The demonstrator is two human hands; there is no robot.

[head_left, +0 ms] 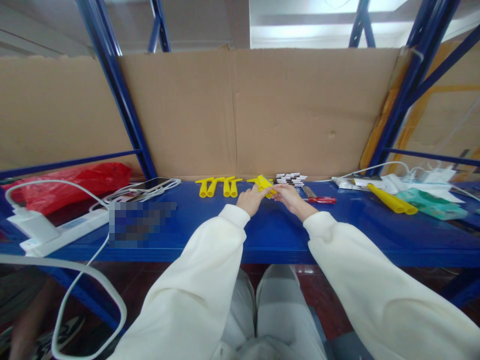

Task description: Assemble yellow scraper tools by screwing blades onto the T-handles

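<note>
My left hand (250,200) and my right hand (290,199) meet over the middle of the blue shelf, both closed on a yellow plastic scraper (264,183). Its wide head is tilted up between my fingers, which hide part of it. Left of my hands, several more yellow scrapers (211,188) lie side by side, their round handle ends towards me. Just beyond my right hand is a stack of small black-and-white pieces (290,178). Beside that hand lies a screwdriver with a red handle (322,200), and a flat grey piece (309,192) is behind it.
Cardboard (187,115) walls the back of the blue shelf (277,235). At left are a red plastic bag (86,182), a power strip (71,230) with cables, and a phone (154,184). On the right lie yellow handles (392,199) and a green packet (431,203).
</note>
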